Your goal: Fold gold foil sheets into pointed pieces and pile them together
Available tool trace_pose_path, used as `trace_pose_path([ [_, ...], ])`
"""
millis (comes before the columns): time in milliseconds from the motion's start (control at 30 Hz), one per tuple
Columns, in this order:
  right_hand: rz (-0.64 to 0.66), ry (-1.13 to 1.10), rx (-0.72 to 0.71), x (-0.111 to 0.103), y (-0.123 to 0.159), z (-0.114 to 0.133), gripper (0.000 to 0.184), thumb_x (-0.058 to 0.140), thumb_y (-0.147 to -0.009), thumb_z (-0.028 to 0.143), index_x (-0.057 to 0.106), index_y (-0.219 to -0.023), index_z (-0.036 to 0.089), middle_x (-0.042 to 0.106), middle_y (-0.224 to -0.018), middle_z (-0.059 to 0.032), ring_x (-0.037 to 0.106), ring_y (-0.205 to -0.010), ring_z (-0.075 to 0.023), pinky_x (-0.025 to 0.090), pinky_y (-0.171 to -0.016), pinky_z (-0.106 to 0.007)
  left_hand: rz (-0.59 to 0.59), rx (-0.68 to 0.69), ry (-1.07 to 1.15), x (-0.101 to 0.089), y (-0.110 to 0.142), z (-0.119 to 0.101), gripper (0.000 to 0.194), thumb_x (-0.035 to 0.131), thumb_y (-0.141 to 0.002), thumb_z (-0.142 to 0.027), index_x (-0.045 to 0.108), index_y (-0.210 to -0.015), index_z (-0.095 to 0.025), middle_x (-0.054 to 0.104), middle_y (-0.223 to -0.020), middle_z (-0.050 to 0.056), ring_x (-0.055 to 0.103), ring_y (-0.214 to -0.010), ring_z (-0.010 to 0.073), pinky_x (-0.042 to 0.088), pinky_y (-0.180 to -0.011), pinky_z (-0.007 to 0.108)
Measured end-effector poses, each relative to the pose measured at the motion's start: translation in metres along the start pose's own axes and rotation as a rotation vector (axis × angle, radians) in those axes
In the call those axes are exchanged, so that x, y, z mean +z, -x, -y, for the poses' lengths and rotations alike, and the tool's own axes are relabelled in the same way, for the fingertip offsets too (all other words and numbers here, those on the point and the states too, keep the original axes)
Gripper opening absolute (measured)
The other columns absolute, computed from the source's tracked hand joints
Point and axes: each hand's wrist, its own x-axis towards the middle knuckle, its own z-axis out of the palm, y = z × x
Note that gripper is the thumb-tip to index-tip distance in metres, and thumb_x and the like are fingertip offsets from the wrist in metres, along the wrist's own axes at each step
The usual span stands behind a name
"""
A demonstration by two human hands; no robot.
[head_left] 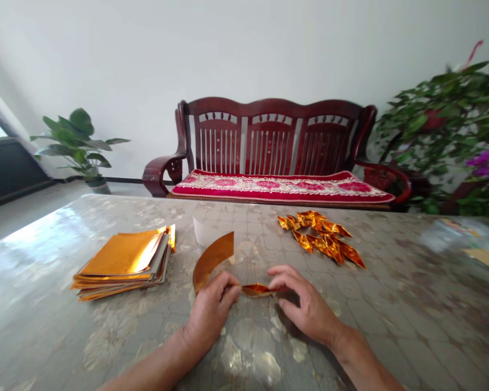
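On the surface (391,320) before me, a stack of foil sheets (124,263) lies left and a pile of folded foil pieces (320,236) right; behind stands a wooden bench (269,141), a potted plant (77,144) beyond its left end, a leafy plant (440,125) beyond its right.

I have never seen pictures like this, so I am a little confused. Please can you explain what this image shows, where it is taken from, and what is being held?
This is one picture from a camera worn on a person's head, looking forward and down, so the two bare hands are that person's own. No machine appears. The left hand pinches a curved gold strip, and the fingers of the right hand touch its folded end. On the table lie a stack of gold sheets and a pile of folded gold pieces. Behind the table stand a red bench and plants.
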Motion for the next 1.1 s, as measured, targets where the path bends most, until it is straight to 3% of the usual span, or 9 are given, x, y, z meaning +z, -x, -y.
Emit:
trace_pose_path([
  [233,0.096,-0.009,-0.004,0.001,0.0,-0.006,0.048,0.05,-0.076,-0.004,0.069,-0.108,0.026,0.066,-0.104,-0.0017,0.063,-0.096,-0.0147,0.048,-0.087,-0.026,-0.005,-0.017,0.003,0.0,-0.002,0.005,0.02,0.053,-0.091,-0.032,0.057,-0.075,-0.02,0.059,-0.068,-0.003,0.056,-0.066,0.0147,0.041,-0.065,0.024],
  [467,0.084,0.008,-0.045,0.003,0.0,-0.012,0.021,0.059,-0.091,0.014,0.074,-0.1,0.025,0.069,-0.089,-0.0008,0.066,-0.084,-0.0139,0.05,-0.077,-0.024,-0.008,-0.024,0.014,0.001,-0.002,0.003,0.011,0.057,-0.087,-0.027,0.06,-0.079,-0.02,0.063,-0.068,-0.003,0.059,-0.064,0.0145,0.044,-0.062,0.023],
  [633,0.043,0.051,-0.098,0.004,0.001,-0.008,0.019,0.058,-0.093,0.017,0.075,-0.095,0.024,0.07,-0.087,-0.0023,0.067,-0.081,-0.0143,0.051,-0.074,-0.024,-0.002,0.124,-0.005,-0.003,0.0,0.003,0.007,0.059,-0.088,-0.021,0.065,-0.092,-0.021,0.07,-0.082,-0.001,0.065,-0.075,0.0148,0.05,-0.071,0.024],
  [833,0.006,0.081,-0.148,0.003,0.002,-0.007,0.018,0.057,-0.095,0.019,0.075,-0.095,0.024,0.069,-0.085,-0.0028,0.066,-0.079,-0.0141,0.051,-0.072,-0.024,0.187,0.393,-0.114,-0.011,0.001,0.005,0.021,0.05,-0.099,-0.023,0.071,-0.104,-0.024,0.069,-0.089,0.002,0.067,-0.084,0.0134,0.049,-0.076,0.021],
  [1100,0.02,0.09,-0.186,0.003,0.003,-0.008,0.021,0.057,-0.095,0.019,0.076,-0.098,0.026,0.069,-0.085,-0.0025,0.066,-0.078,-0.0135,0.05,-0.071,-0.023,0.238,0.425,-0.225,-0.012,0.002,0.004,0.027,0.047,-0.101,-0.025,0.072,-0.109,-0.028,0.067,-0.084,0.002,0.066,-0.079,0.0136,0.048,-0.07,0.02],
])
